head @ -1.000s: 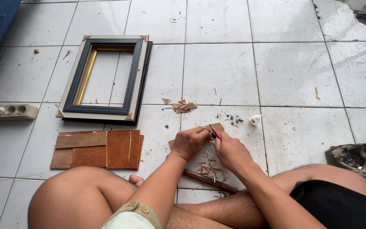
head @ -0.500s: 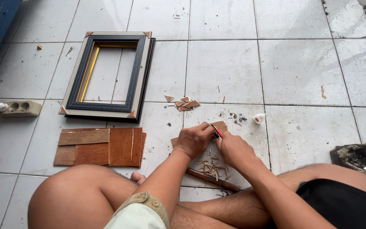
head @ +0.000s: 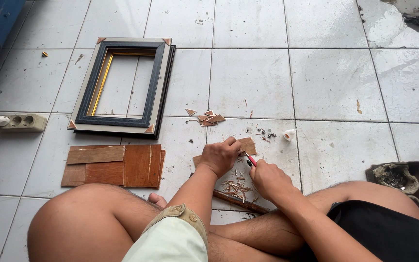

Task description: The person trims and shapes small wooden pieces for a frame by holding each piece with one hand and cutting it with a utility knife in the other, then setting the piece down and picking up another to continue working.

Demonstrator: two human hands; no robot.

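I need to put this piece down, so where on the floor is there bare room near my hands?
Bare tiles lie right of the small white cap, toward the dark tray, and beyond the triangle offcuts. It is crowded under the left hand and right hand, and left by the wood sheets and picture frame.

frame [head: 122, 85] behind boards [head: 112, 166] — hands right
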